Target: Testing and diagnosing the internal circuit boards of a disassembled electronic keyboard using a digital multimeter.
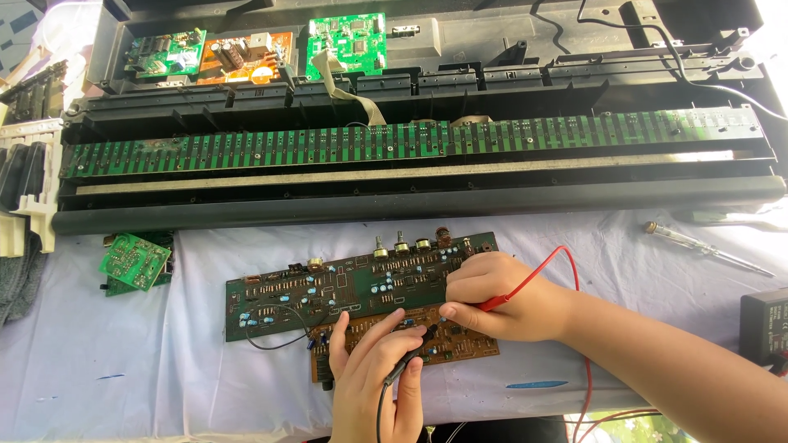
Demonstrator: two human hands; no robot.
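A long dark green circuit board [328, 287] with knobs and capacitors lies on the white cloth, and a brown board [460, 343] lies against its near edge. My left hand [373, 373] holds a black test probe [410, 358] with its tip on the brown board. My right hand [497, 299] holds a red test probe [502, 300], its tip pressed down near the boards' seam. The two tips sit close together. A red lead [574, 279] loops off to the right, and a black lead drops toward me.
An opened electronic keyboard [410, 143] spans the back, with a long green contact strip and three small boards inside. A small green board [134, 261] lies at left, a screwdriver [706, 248] at right, a black adapter [763, 324] at the right edge, loose keys [29, 176] far left.
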